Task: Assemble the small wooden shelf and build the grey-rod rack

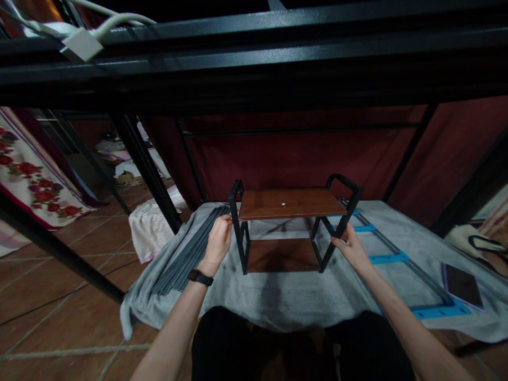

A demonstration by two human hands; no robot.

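Although both brown wood-look boards [282, 255] sit in place within the black-metal-framed two-tier shelf [299, 203], upright on grey cloth [291, 299], right hand [350, 245] holding its right side, left hand [219, 237] narrowed at its left, grip unclear, joint tightness doesn't show.

Shelf boards [296, 203]: smooth wood or wood-look laminate, faintly satin.
Shelf side frames [238, 238]: metal-looking, matt black.
Overhead rail [254, 56]: painted metal, glossy along its edges.
Blanket [297, 293]: soft, napped cloth, matt.
Blue crosspieces [389, 258]: smooth plastic by their look.
Gray rods [194, 251]: smooth, low sheen; metal or plastic unclear.
Floor tiles [59, 328]: hard, with dull sheen.
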